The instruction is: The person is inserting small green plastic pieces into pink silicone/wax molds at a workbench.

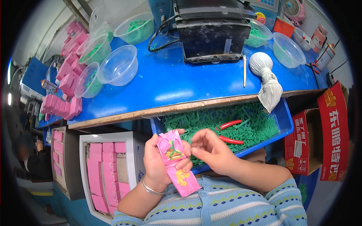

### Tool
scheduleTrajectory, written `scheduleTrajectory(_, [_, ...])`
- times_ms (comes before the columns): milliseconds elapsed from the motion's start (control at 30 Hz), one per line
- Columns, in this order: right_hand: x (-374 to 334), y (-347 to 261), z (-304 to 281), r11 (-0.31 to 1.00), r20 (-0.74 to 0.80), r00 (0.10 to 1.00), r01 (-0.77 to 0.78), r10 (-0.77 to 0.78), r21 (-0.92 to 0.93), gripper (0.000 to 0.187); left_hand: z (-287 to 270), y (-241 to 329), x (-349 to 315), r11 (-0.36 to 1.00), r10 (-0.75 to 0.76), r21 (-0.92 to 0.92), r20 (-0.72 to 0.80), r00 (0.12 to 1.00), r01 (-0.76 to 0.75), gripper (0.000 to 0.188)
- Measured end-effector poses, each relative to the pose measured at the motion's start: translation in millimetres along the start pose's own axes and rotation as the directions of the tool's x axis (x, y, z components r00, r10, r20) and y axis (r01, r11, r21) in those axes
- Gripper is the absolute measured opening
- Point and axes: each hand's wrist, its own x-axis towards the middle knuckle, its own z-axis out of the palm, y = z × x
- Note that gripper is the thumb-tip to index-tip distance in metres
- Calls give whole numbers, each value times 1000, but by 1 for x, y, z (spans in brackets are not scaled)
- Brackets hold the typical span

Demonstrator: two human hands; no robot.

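My left hand point(155, 162) is wrapped round a pink rubber-like mould point(181, 188), held in front of my body. The mould lies folded open in two parts, with yellow patches on both faces. A thin green branched piece point(174, 152) sits on its upper part. Just to the right, my right hand point(215, 152) hovers with fingers curled and thumb drawn toward the index finger; its fingertips are slightly blurred, and anything between them is too small to make out. Behind my hands, red-handled pliers point(230, 141) lie on green plastic scraps point(249, 126) in a blue tray point(288, 126).
Above the tray is a blue worktable point(158, 86) with a black machine point(213, 39), clear plastic bowls point(118, 66), a white cloth-wrapped ball point(261, 64) and a thin stick point(244, 71). Pink blocks point(68, 81) pile up at left; a white-framed box point(134, 162) holds more. A red carton point(301, 147) stands right.
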Motion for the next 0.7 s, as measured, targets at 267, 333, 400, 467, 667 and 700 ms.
scheduleTrajectory(267, [15, -43, -2, 785, 301, 925, 362, -233, -504, 16, 1, -15, 0, 850, 114, 516, 14, 993, -105, 40])
scheduleTrajectory(333, [17, -46, -4, 818, 281, 930, 346, -236, -460, 14, -1, -5, 3, 798, 4, 597, 138, 990, -87, 36])
scheduleTrajectory(400, [18, -51, -6, 654, 396, 847, 528, -355, -543, 15, 7, -4, 1, 578, 8, 808, 131, 991, -112, 38])
scheduleTrajectory(467, [13, -57, 4, 536, 442, 794, 607, -417, -586, 15, -9, -8, 1, 539, 30, 837, 94, 995, -96, 45])
scheduleTrajectory(667, [11, -55, 13, 350, 417, 716, 661, -560, -664, 17, 0, -19, 3, 760, 167, 628, 59, 984, -166, 53])
scheduleTrajectory(700, [12, -56, 10, 471, 322, 772, 603, -548, -644, 18, -5, -20, 5, 601, 300, 745, 127, 945, -291, 62])
